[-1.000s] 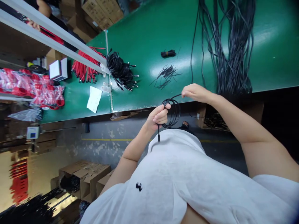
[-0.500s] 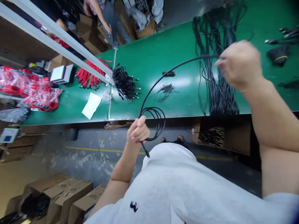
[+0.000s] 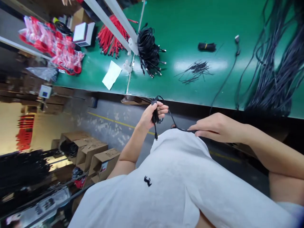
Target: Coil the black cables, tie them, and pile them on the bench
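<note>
My left hand (image 3: pixel 152 114) holds a coiled black cable (image 3: pixel 155 115) in front of the table edge, thumb over the loops. One connector end of it hangs below the palm. From the coil a stretch of cable runs across to my right hand (image 3: pixel 213 127), whose thumb and fingers pinch it in front of my white shirt. A length with a plug (image 3: pixel 237 38) lies on the green table and trails off the edge near my right hand; whether it is the same cable I cannot tell. Black ties (image 3: pixel 196 71) lie loose on the table.
On the green table (image 3: pixel 175 19) are a bundle of coiled black cables (image 3: pixel 149 50), red cables (image 3: pixel 112 34), a white paper (image 3: pixel 112 75), a banded tie bundle (image 3: pixel 207 47) and a large heap of black cables (image 3: pixel 277 66). Cardboard boxes (image 3: pixel 95 155) stand on the floor at left.
My right hand has come down from above the table to in front of my body. The coil in my left hand has become more compact. The view has swung, shifting the table's things.
</note>
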